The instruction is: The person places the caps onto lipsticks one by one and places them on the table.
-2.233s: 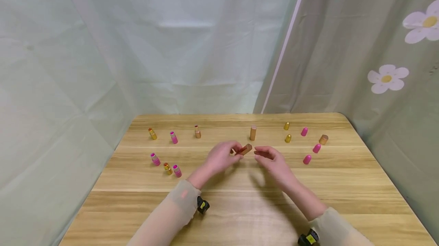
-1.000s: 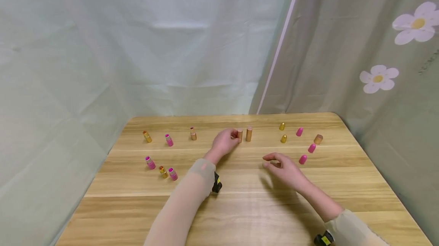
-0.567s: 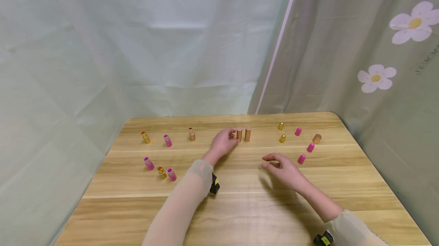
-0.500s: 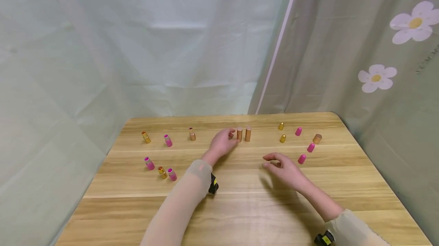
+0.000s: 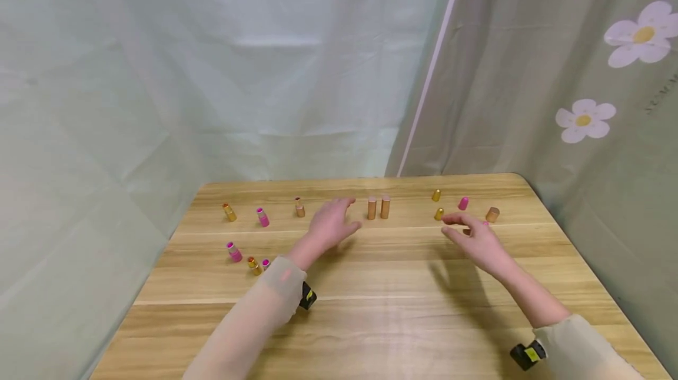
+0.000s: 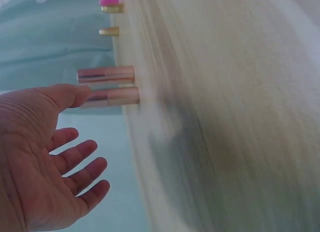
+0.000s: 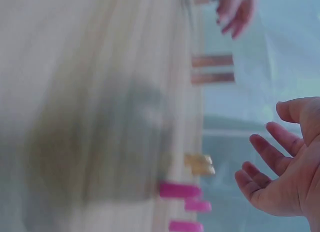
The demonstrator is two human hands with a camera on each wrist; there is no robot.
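Two closed rose-gold lipstick tubes [image 5: 372, 208] [image 6: 112, 96] stand upright side by side, a small gap between them, at the middle back. My left hand [image 5: 328, 224] [image 6: 45, 157] is just left of them, fingers spread, holding nothing. Left of that hand stands a rose-gold lipstick base [image 5: 300, 210]. My right hand [image 5: 479, 243] [image 7: 285, 167] hovers with parted, bent fingers near a gold cap [image 5: 439, 214] and holds nothing. Behind it are another gold cap [image 5: 436, 195], a pink cap [image 5: 464, 203] and a rose-gold cap [image 5: 492, 214]. The right hand mostly hides other pink caps in the head view.
On the wooden table [image 5: 371, 321], uncapped gold bases [image 5: 229, 212] and pink bases [image 5: 263, 217] stand at the left, one partly behind the left sleeve. A pale curtain [image 5: 296, 74] hangs behind the back edge, with a flowered grey part at the right.
The left hand set the second rose-gold tube upright beside the first, let go and drew back left. The right hand has moved right and away from me, toward the caps.
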